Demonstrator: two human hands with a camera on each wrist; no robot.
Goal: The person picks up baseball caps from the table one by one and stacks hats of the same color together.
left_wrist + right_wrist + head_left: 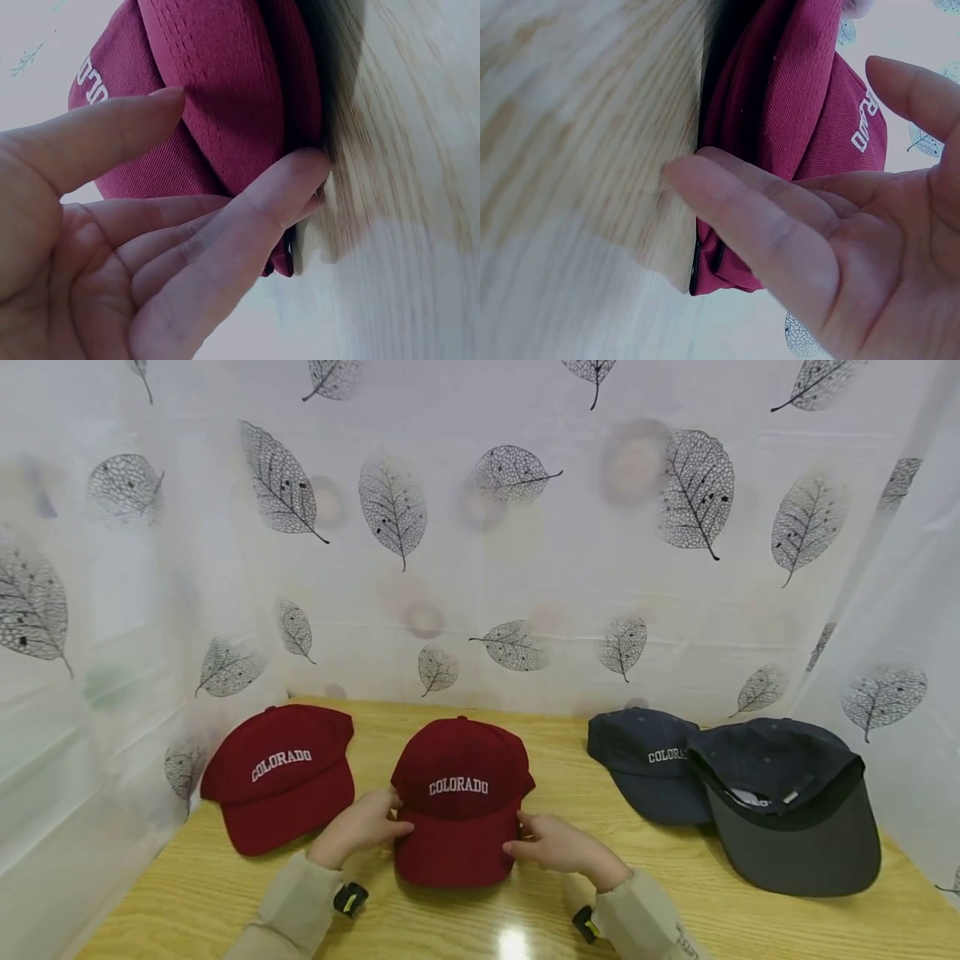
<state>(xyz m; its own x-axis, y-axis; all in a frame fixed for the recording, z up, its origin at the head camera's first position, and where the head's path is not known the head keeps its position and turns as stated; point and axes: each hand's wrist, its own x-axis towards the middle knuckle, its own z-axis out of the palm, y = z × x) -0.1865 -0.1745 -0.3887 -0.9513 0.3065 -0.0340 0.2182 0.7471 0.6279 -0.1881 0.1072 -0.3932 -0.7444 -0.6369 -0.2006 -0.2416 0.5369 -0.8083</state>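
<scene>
A red baseball cap [459, 760] with white COLORADO lettering sits upright in the middle of the wooden table, its brim toward me. A second layer of red brim [300, 82] shows beneath the upper one in the left wrist view. My left hand [362, 828] is at the cap's left side, thumb by the brim and fingers extended low along the edge. At the right side is my right hand [562, 846]; its fingers lie straight near the table, and its thumb [911, 94] stands away from the brim in the right wrist view.
Another red cap [285, 768] lies at the left. At the right, a navy cap [637, 747] is partly overlapped by a dark cap [795, 852] tilted to show its underside. A white leaf-patterned curtain [480, 568] hangs behind the wooden table [420, 935].
</scene>
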